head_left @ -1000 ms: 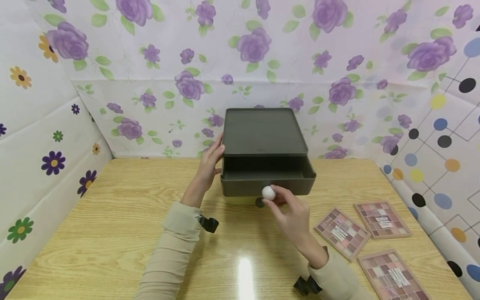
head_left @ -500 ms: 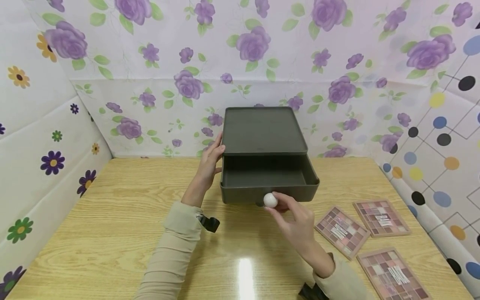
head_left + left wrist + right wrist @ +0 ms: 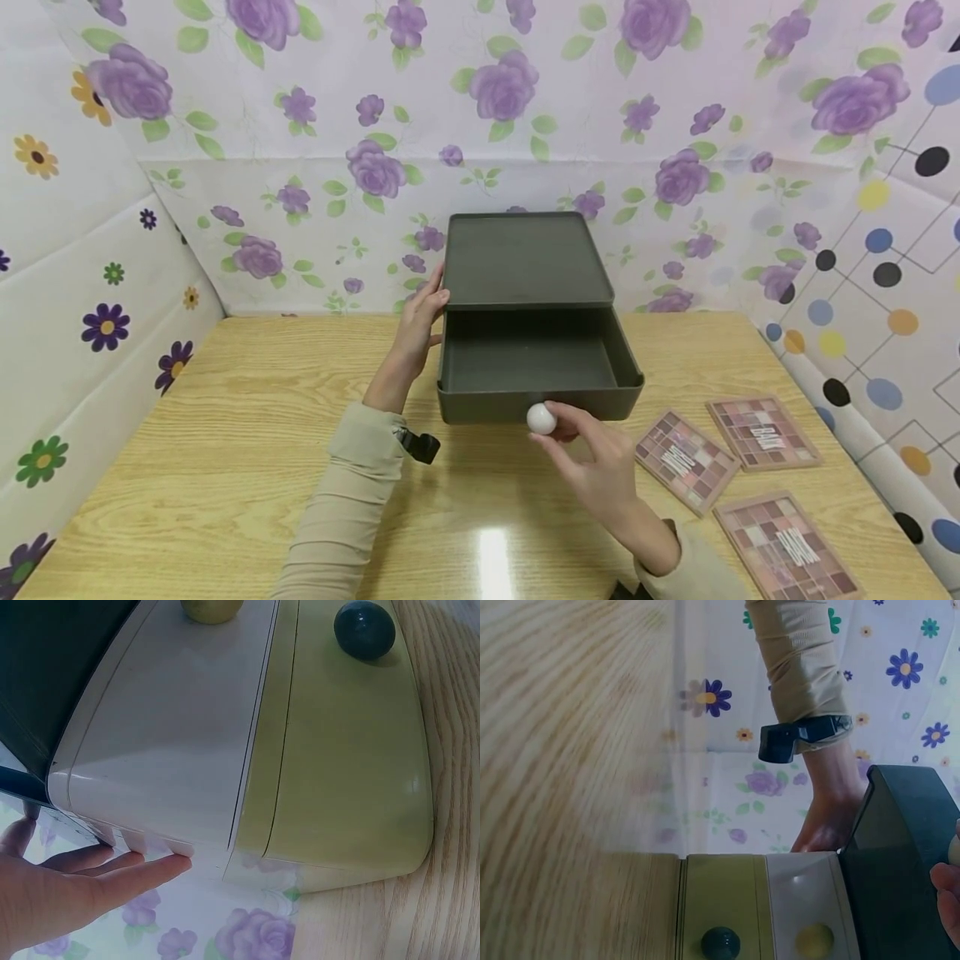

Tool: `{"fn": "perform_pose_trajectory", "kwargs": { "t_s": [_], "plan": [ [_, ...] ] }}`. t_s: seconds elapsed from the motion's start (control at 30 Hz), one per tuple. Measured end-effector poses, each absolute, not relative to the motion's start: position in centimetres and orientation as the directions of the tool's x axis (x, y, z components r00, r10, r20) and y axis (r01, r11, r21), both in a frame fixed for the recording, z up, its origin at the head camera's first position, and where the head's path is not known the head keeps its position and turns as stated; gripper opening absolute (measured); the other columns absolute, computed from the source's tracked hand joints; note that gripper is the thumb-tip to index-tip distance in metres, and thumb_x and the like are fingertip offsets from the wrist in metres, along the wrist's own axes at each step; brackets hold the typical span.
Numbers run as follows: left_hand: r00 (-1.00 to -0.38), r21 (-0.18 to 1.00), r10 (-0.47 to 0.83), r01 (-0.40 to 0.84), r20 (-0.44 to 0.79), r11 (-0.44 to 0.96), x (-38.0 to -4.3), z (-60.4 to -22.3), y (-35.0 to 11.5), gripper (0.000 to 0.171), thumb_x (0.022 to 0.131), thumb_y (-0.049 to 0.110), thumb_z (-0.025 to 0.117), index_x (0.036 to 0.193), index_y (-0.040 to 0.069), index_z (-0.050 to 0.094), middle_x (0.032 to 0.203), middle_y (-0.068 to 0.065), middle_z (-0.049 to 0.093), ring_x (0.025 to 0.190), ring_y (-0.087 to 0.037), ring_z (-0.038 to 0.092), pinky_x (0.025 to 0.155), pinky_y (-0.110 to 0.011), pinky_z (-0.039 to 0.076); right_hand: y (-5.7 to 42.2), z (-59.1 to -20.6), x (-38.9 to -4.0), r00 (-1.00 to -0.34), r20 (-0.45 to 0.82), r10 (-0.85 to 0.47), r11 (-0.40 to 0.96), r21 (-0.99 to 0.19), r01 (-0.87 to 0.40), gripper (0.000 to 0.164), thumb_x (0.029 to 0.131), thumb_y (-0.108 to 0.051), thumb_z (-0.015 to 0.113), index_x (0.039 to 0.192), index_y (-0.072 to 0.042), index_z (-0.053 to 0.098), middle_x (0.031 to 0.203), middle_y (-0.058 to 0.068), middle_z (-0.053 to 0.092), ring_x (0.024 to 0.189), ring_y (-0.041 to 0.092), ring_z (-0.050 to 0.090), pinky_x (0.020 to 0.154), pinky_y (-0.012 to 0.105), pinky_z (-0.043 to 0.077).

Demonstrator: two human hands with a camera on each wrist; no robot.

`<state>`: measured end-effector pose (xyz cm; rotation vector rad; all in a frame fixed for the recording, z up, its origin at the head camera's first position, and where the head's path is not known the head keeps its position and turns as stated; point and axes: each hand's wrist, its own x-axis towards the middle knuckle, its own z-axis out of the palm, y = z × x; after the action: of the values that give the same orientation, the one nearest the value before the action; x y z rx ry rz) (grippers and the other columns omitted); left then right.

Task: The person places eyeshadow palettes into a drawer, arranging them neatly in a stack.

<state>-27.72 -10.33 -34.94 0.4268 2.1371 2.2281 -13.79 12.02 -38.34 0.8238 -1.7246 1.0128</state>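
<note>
A small drawer unit with a dark grey-green top stands at the back of the table. Its top drawer is pulled well out, and the bare inside shows. My right hand pinches the round white knob on that drawer's front between thumb and fingers. My left hand rests against the unit's left side, fingers fairly straight and thumb near the top edge. In the left wrist view, a white drawer with a yellow knob and a yellow drawer with a dark knob are closed below.
Three eyeshadow palettes lie on the wooden table at the right: one beside my right hand, one behind it and one nearer the front. Flowered cloth walls the table's back; patterned sheets stand at both sides.
The top drawer has slid further out toward me, with my right hand drawing back on its white knob. My left hand has stayed at the unit's side.
</note>
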Motion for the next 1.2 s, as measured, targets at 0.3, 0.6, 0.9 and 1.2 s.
{"fn": "perform_pose_trajectory", "kwargs": {
  "t_s": [0.3,0.6,0.9,1.2],
  "plan": [
    [-0.962,0.985,0.212,0.161,0.169,-0.054,-25.9,-32.9,-9.9,0.066,0.086,0.032,0.038,0.147,0.022,0.016,0.152,-0.004,0.01,0.133,-0.038,0.017,0.092,-0.066,0.023,12.2,-38.2,-13.1,-0.316,0.942,-0.109,0.413,-0.246,-0.877,0.035,0.083,-0.027,0.066,0.091,0.007,0.064,0.071,0.011,0.066,0.053,0.014,0.06,0.052,0.018,0.047],
    [-0.964,0.985,0.202,0.166,0.173,-0.049,-25.6,-32.6,-9.8,0.066,0.086,0.032,0.038,0.147,0.021,0.017,0.151,-0.006,0.013,0.133,-0.037,0.02,0.092,-0.066,0.023,12.3,-38.2,-12.6,-0.301,0.947,-0.113,0.405,-0.233,-0.884,0.035,0.082,-0.027,0.066,0.089,0.008,0.064,0.071,0.011,0.066,0.052,0.014,0.06,0.051,0.018,0.047],
    [-0.961,0.982,0.206,0.177,0.185,-0.06,-26.9,-34.0,-10.0,0.064,0.086,0.035,0.04,0.146,0.028,0.02,0.151,0.0,0.014,0.133,-0.035,0.022,0.091,-0.066,0.025,12.4,-38.2,-12.0,-0.322,0.938,-0.125,0.399,-0.25,-0.882,0.034,0.082,-0.026,0.067,0.091,0.007,0.064,0.074,0.012,0.067,0.054,0.013,0.061,0.052,0.018,0.047],
    [-0.961,0.983,0.208,0.177,0.185,-0.057,-26.0,-33.1,-9.8,0.065,0.086,0.034,0.04,0.147,0.023,0.018,0.151,-0.003,0.013,0.133,-0.036,0.021,0.092,-0.066,0.024,12.6,-38.4,-11.7,-0.339,0.931,-0.137,0.404,-0.26,-0.877,0.035,0.083,-0.027,0.066,0.09,0.006,0.064,0.071,0.01,0.066,0.053,0.013,0.06,0.051,0.017,0.046]
  ]
}}
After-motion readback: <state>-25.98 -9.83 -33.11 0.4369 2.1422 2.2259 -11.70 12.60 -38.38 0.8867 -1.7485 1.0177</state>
